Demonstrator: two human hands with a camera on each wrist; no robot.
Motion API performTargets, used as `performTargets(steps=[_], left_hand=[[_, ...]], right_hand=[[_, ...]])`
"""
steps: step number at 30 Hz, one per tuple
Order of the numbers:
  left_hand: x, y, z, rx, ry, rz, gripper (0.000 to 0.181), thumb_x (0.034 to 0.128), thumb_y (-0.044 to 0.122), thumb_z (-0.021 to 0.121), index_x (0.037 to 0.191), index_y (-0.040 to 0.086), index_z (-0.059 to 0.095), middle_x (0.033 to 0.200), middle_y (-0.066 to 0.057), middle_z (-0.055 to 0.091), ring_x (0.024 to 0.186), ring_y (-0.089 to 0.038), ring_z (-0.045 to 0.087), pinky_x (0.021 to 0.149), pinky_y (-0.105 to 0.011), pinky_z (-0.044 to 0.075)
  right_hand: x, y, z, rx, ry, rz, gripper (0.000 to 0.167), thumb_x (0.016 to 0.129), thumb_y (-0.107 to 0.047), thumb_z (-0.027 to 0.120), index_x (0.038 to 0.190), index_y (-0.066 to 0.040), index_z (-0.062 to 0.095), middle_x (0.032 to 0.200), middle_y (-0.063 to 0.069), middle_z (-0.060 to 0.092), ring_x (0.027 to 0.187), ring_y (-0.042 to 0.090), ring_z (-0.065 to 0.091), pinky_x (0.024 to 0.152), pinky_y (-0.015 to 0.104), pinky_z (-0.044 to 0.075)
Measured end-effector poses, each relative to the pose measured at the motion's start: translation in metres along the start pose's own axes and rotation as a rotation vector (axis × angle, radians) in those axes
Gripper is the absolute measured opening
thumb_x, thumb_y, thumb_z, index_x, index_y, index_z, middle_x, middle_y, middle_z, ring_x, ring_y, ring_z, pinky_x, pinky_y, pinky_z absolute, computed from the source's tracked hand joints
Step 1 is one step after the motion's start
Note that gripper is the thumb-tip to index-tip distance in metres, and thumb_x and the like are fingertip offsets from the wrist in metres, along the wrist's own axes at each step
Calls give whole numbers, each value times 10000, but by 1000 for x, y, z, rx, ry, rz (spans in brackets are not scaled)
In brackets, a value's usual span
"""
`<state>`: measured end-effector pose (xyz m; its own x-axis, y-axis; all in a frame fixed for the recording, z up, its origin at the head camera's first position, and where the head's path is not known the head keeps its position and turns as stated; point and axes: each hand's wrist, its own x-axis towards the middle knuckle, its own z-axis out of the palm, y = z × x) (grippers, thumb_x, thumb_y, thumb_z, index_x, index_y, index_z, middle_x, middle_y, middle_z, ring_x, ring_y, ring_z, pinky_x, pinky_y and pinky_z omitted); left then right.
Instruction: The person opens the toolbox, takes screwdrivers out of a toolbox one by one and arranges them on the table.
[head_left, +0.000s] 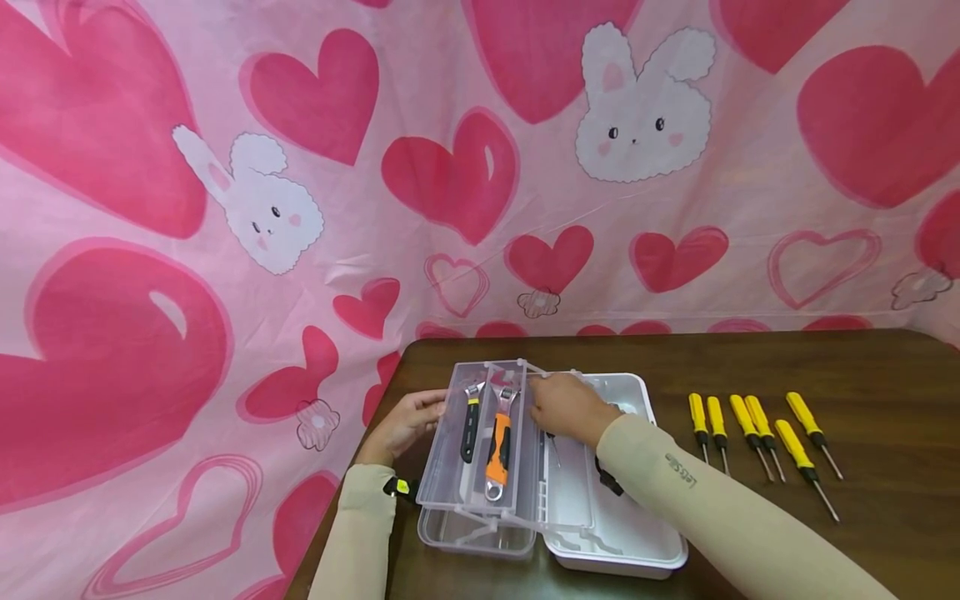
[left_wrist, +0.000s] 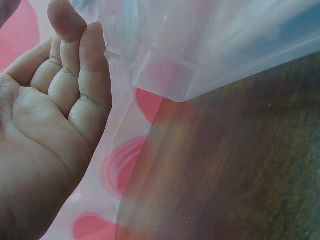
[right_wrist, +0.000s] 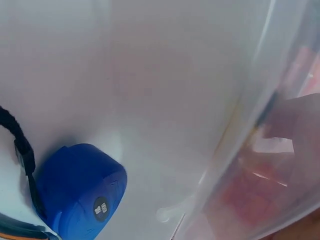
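Observation:
A clear plastic tray [head_left: 442,467] is raised above the left half of an open toolbox, whose white half [head_left: 652,521] is on the right. Two adjustable wrenches lie in the tray, one black-handled [head_left: 470,432], one orange-and-black [head_left: 498,450]. My left hand [head_left: 405,427] rests against the tray's left side, fingers loosely bent in the left wrist view. My right hand [head_left: 573,407], fingers curled, is at the tray's right edge. A thin screwdriver shaft [head_left: 556,452] shows below it; the fingers hide the handle. Through the cloudy plastic, the right wrist view shows that hand only faintly.
Several yellow-handled screwdrivers [head_left: 797,442] lie in a row on the dark wooden table [head_left: 892,392], right of the toolbox. A blue tape measure [right_wrist: 82,192] with a black strap sits in the white half. A pink heart-patterned cloth [head_left: 420,208] hangs behind.

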<state>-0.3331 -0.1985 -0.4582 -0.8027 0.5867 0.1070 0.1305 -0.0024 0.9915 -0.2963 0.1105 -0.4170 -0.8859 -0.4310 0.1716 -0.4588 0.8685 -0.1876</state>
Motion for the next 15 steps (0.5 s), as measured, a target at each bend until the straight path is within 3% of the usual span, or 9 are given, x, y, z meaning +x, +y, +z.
performTargets(steps=[8,15], left_hand=[[0,-1,0,-15,-11,16,408,994,55,511,1336,-163,460,1090,-35,690,909,-174,660,822,-330,533],[0,1,0,-11,-16,15,436,993,67,519,1339,-183,431,1090,-23,689,906,-159,655,821,-323,530]], right_hand=[[-2,-5,-5,93,-52,47,324,880,-224,661,1170,-79,645,617,-29,498,640,154,514,618,318,452],[-1,-7,-6,140,-86,97,336,862,-204,671,1173,-78,644,611,4,487,611,158,518,542,287,434]])
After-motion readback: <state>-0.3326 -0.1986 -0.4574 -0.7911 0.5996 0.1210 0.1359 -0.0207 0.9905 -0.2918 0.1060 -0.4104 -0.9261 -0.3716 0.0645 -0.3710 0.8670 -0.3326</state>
